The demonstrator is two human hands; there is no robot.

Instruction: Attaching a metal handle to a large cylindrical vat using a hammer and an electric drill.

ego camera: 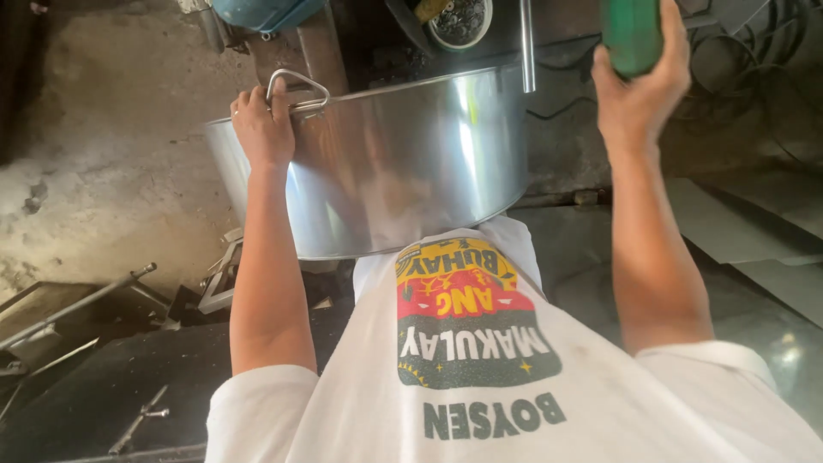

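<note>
A large shiny metal pot (386, 163) fills the upper middle of the frame, tipped on its side so that its curved wall faces the camera and its rim runs from the left centre up toward the upper right; it rests against the person's body, just above the white printed shirt (480, 377) that takes up the lower middle and lower right. The left hand (261, 129), in the upper left of the frame, lies on the pot's rim beside a looped metal handle (298, 90); its grip is curled narrow over the edge, holding the pot, fingers touching the handle's base. The right hand (639, 94), in the upper right, is raised clear of the pot; its grip is wrapped tight around a green cylindrical handle (632, 34), whose top runs out of the frame, so what it belongs to cannot be told. A thin upright metal rod (527, 43) stands just behind the pot's rim, between the two hands; beside it, at the top centre, sits a round container of small dark metal pieces (461, 21); a blue object (266, 13) shows at the top left edge. Rough concrete floor (103, 129) covers the left side; dark metal bars and scrap (94, 300) lie at the lower left; flat grey sheets (754, 231) lie at the right.
</note>
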